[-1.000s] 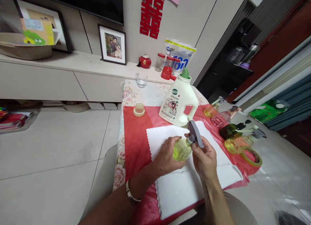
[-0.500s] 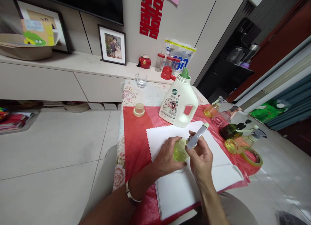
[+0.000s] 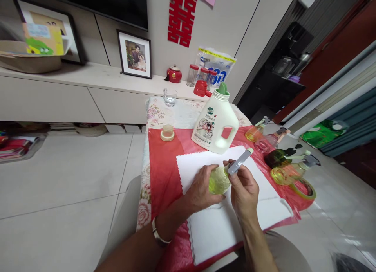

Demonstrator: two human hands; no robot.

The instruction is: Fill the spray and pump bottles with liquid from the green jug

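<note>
My left hand (image 3: pixel 202 190) is wrapped around a clear spray bottle (image 3: pixel 217 182) with yellow-green liquid in it. The bottle lies tilted over a white scalloped-edge mat (image 3: pixel 211 233). At its neck, my right hand (image 3: pixel 245 190) pinches the grey spray head (image 3: pixel 239 162), whose pale nozzle tip points up and to the right. Whether the head is screwed on tight cannot be made out. Just beyond both hands stands a large cream detergent jug (image 3: pixel 216 123), uncapped, with its green spout showing. Its translucent cap (image 3: pixel 167 133) sits to the left on red plastic sheeting (image 3: pixel 164 162).
Along the table's right edge lie several pump and spray bottles (image 3: pixel 286 173) and a roll of tape (image 3: pixel 305 189). A glass mug (image 3: pixel 170 98) stands at the far edge. Behind is a low cabinet (image 3: pixel 117 84) with picture frames, a red pot (image 3: pixel 174 74) and lidded jars.
My right hand has shifted slightly, and the spray head has turned a little to the right with it. My left hand keeps the bottle in nearly the same place.
</note>
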